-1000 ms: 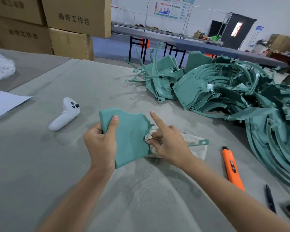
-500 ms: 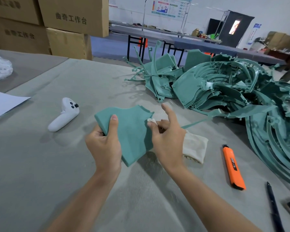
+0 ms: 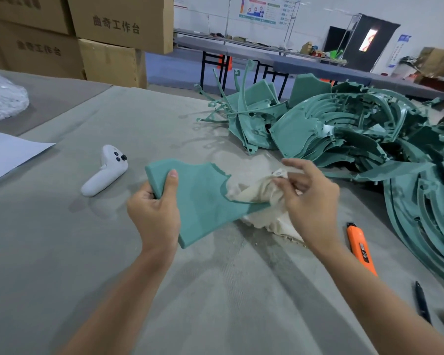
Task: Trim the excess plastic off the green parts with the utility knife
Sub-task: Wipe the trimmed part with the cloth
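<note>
Part [image 3: 205,201]: flat matte-green plastic panel, notched top edge, held above the bench [image 3: 62,252] in the left hand [image 3: 153,216], grip clamped on its left corner.
Change: right hand [image 3: 310,203] has drawn back from the notch, grip now pinching the crumpled cream cloth [image 3: 251,194].
Meaning: probably wiping, not cutting; orange knife [image 3: 361,248] lies idle at right.
Pile [image 3: 356,129]: tangled green parts behind.

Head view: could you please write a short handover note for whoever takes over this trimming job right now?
Left hand grips the green part by its left edge.
Right hand pinches the cream cloth at the part's notched edge.
Utility knife lies on the table right of the right forearm, in neither hand.
Pile of green parts sits at far right.
Done: nothing the view confirms.
Left: take the knife, trim this part, then the pile.
</note>
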{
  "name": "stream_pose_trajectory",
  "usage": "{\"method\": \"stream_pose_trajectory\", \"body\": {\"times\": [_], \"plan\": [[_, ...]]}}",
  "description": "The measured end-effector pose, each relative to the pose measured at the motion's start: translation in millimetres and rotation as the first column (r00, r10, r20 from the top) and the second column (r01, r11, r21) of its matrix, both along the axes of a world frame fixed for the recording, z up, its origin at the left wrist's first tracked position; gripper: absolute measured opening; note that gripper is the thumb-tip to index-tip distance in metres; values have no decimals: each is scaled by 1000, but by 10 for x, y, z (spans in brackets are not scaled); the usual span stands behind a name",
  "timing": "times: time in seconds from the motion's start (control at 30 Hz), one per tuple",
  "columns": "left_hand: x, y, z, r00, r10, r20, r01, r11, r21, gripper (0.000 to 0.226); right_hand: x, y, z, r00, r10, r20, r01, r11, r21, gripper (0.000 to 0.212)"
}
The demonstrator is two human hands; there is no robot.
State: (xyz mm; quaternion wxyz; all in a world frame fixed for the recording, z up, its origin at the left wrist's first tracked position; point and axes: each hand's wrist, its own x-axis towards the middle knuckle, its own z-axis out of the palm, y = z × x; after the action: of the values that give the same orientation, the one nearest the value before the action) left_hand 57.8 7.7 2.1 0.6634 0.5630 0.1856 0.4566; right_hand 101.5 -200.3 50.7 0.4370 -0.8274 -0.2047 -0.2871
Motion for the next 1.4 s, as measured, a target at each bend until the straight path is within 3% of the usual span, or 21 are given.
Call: {"method": "stream_pose_trajectory", "body": {"times": [0.03,0.1,0.2,0.23,0.3,0.4,0.57,0.67,0.83,0.93,1.0,1.07,1.13,1.2,1.27,1.4], "plan": [[3,-2,1,1000,-14,11,14,1000,-13,59,21,-14,32,1000,-15,2,15,1000,-12,30],[1,-22,-5,999,-38,16,38,999,-11,59,-14,45,44,996,92,-20,-94,977,-192,26],[-6,-8,-16,999,-52,16,52,998,-20,61,-88,193,-68,957,266,-119,-290,835,-467,10],[-8,-4,-12,998,-53,17,53,998,-20,62,-89,228,-105,952,271,-142,-305,808,-504,15],[-11,-12,3,998,-67,21,67,997,-26,65,-47,272,-184,954,255,-156,-299,811,-503,26],[-12,-8,12,997,-80,11,81,996,-43,64,19,264,-242,961,224,-160,-275,811,-516,10],[-13,22,38,994,-105,-10,103,988,-111,56,77,-4,-213,968,203,-150,-251,711,-657,16],[-20,18,54,992,-127,-23,123,984,-127,49,130,-225,-158,970,195,-146,-236,600,-765,22],[-21,31,66,988,-142,-54,134,984,-121,37,223,-515,-80,951,289,112,-34,457,-889,50],[-15,57,58,987,-142,-69,133,984,-116,33,296,-607,-19,948,300,111,-55,494,-868,46],[-10,102,55,988,-135,-71,128,987,-98,36,309,-618,35,956,290,35,-172,656,-735,31],[-3,150,51,991,-123,-60,119,991,-54,43,287,-628,132,964,225,-141,-261,900,-350,23],[5,172,43,994,-106,-38,106,994,-10,50,303,-684,231,953,182,-242,-184,983,17,24],[5,168,27,995,-102,-10,101,995,-19,52,328,-751,300,949,172,-266,-100,960,262,21],[5,152,25,994,-105,4,105,992,-65,48,350,-814,342,947,138,-289,19,876,482,16],[8,184,-4,994,-106,3,104,971,-215,21,404,-894,334,950,-8,-313,242,654,717,9]]}}
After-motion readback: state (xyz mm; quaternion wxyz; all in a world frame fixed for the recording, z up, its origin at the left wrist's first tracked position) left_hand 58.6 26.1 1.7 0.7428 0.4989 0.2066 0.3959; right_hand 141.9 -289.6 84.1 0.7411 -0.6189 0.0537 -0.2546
